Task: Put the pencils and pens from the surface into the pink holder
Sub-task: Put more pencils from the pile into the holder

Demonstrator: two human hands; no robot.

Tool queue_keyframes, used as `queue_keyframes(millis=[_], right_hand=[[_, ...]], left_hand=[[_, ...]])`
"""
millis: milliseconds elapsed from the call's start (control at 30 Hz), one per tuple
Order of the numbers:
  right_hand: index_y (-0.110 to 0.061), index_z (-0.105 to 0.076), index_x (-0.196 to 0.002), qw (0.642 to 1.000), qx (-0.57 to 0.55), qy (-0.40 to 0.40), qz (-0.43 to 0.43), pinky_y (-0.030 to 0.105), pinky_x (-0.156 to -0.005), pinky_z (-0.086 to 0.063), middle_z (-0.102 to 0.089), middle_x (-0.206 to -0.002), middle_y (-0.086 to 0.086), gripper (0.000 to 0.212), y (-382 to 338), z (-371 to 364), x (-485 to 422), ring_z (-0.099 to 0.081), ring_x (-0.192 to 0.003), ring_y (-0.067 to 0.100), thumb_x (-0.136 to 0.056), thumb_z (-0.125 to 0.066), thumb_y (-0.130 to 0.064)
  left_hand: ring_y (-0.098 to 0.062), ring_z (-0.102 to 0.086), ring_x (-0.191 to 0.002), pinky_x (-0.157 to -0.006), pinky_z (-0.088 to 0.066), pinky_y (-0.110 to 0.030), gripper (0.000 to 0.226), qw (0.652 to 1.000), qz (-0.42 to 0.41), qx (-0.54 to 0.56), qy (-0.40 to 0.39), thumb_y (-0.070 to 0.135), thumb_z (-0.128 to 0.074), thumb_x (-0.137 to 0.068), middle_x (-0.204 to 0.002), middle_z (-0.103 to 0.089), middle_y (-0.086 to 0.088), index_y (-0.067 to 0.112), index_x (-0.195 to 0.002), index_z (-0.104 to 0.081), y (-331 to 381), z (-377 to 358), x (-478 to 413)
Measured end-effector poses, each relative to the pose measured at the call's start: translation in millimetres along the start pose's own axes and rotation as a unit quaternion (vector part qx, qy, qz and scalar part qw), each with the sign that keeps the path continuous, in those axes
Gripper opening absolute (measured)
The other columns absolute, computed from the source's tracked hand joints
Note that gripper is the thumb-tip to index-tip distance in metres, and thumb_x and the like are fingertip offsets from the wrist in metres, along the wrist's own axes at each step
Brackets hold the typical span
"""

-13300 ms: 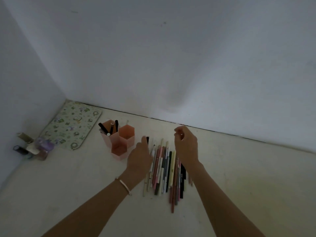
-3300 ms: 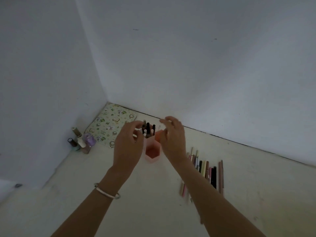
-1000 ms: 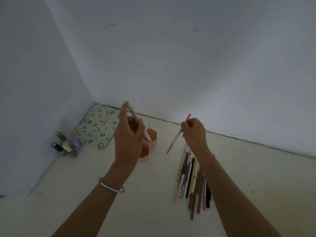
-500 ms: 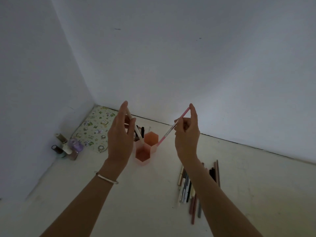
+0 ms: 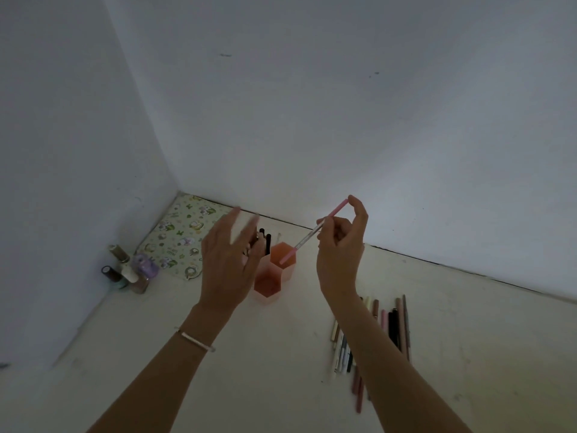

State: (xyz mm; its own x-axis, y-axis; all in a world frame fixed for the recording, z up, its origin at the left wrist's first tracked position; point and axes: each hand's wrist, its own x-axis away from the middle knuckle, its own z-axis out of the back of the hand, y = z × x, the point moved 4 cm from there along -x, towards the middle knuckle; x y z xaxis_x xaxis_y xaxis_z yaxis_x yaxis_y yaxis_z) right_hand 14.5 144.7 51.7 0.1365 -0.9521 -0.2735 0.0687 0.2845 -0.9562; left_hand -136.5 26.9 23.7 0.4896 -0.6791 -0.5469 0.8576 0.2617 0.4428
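Observation:
The pink holder, made of three hexagonal cups, stands on the pale surface near the back wall. Several dark pens stick up from its rear left cup. My left hand hovers just left of that cup, fingers spread and blurred, with nothing in it. My right hand holds a pink pen slanted down to the left, its lower tip over the rear right cup. A row of several pens and pencils lies on the surface to the right, partly hidden by my right forearm.
A patterned mat lies in the back left corner. Small bottles stand against the left wall. White walls close the space on the left and behind.
My left hand let go of the white pen it held and spread its fingers beside the holder. My right hand brought the pink pen's tip down over the rear right cup.

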Motion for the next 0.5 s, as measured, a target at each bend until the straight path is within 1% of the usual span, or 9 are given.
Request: queue_keyframes(millis=[33,67,133,200,267,333,400,433,500], right_hand=[[-0.025,-0.037,-0.137,1.0,-0.004,0.001,0.011,0.026,-0.062,-0.051,-0.07,-0.081,0.001,0.044,-1.9,-2.9,-0.2,-0.057,-0.061,0.012,-0.098,-0.048,-0.008],[-0.025,-0.038,-0.136,1.0,-0.005,-0.001,0.024,0.022,-0.062,-0.05,-0.069,-0.08,0.001,0.043,-4.5,-7.2,-0.2,-0.058,-0.061,0.01,-0.098,-0.049,-0.009],[-0.028,-0.038,-0.134,0.999,-0.001,-0.017,0.046,0.014,-0.06,-0.047,-0.068,-0.077,0.0,0.042,-9.3,-18.6,2.0,-0.057,-0.06,0.005,-0.098,-0.049,-0.011],[-0.028,-0.035,-0.137,0.996,0.015,-0.037,0.075,0.01,-0.058,-0.044,-0.066,-0.078,-0.003,0.045,-11.3,-31.1,7.3,-0.056,-0.06,0.003,-0.098,-0.049,-0.011],[-0.03,-0.028,-0.147,0.992,0.042,-0.056,0.103,0.012,-0.059,-0.045,-0.063,-0.079,-0.003,0.055,-10.6,-42.3,14.1,-0.056,-0.062,0.005,-0.1,-0.048,-0.011],[-0.035,-0.027,-0.148,0.989,0.067,-0.062,0.118,0.016,-0.063,-0.049,-0.063,-0.082,-0.004,0.055,-6.7,-49.9,19.5,-0.057,-0.067,0.007,-0.101,-0.046,-0.014],[-0.04,-0.033,-0.141,0.987,0.09,-0.076,0.111,0.017,-0.066,-0.051,-0.062,-0.085,-0.01,0.047,0.2,-54.5,23.3,-0.058,-0.069,0.006,-0.102,-0.045,-0.017],[-0.039,-0.035,-0.139,0.984,0.106,-0.094,0.108,0.02,-0.067,-0.052,-0.062,-0.088,-0.011,0.043,3.5,-56.9,25.5,-0.059,-0.069,0.005,-0.102,-0.044,-0.019],[-0.03,-0.046,-0.135,0.965,0.173,-0.139,0.144,0.029,-0.072,-0.056,-0.065,-0.097,-0.005,0.036,8.5,-60.1,32.4,-0.062,-0.078,0.01,-0.102,-0.044,-0.018]], left_hand=[[-0.024,-0.033,-0.141,-0.113,-0.023,-0.035,0.049,0.999,0.031,0.016,0.018,0.036,-0.043,-0.098,-0.151,-0.038,-0.01,0.018,-0.143,-0.045,-3.8,6.2,-0.5],[-0.022,-0.029,-0.143,-0.115,-0.022,-0.036,0.052,0.997,0.058,0.035,0.04,0.035,-0.04,-0.099,-0.153,-0.034,-0.01,0.016,-0.148,-0.037,-7.5,13.1,-2.4],[-0.025,-0.031,-0.142,-0.115,-0.027,-0.043,0.052,0.991,0.087,0.068,0.077,0.03,-0.038,-0.1,-0.151,-0.036,-0.013,0.01,-0.147,-0.034,-12.8,26.0,-6.2],[-0.032,-0.037,-0.137,-0.11,-0.033,-0.051,0.05,0.988,0.088,0.084,0.097,0.025,-0.038,-0.099,-0.146,-0.041,-0.016,0.005,-0.144,-0.036,-14.5,35.5,-9.0],[-0.037,-0.043,-0.13,-0.103,-0.038,-0.055,0.047,0.986,0.087,0.095,0.109,0.021,-0.038,-0.099,-0.14,-0.045,-0.018,0.001,-0.141,-0.039,-15.1,41.3,-9.9],[-0.038,-0.046,-0.126,-0.1,-0.04,-0.056,0.045,0.984,0.09,0.1,0.113,0.019,-0.039,-0.098,-0.136,-0.046,-0.018,0.001,-0.139,-0.041,-18.4,44.4,-8.2],[-0.035,-0.048,-0.123,-0.098,-0.042,-0.054,0.043,0.983,0.098,0.108,0.111,0.018,-0.039,-0.097,-0.135,-0.046,-0.015,0.004,-0.137,-0.041,-22.5,46.6,-5.2],[-0.032,-0.05,-0.121,-0.097,-0.044,-0.053,0.041,0.982,0.101,0.115,0.109,0.017,-0.04,-0.097,-0.135,-0.046,-0.013,0.006,-0.136,-0.041,-24.1,47.4,-4.0],[-0.024,-0.052,-0.114,-0.093,-0.048,-0.047,0.039,0.981,0.103,0.129,0.105,0.014,-0.041,-0.096,-0.132,-0.045,-0.009,0.007,-0.135,-0.043,-25.4,47.4,-1.0]])
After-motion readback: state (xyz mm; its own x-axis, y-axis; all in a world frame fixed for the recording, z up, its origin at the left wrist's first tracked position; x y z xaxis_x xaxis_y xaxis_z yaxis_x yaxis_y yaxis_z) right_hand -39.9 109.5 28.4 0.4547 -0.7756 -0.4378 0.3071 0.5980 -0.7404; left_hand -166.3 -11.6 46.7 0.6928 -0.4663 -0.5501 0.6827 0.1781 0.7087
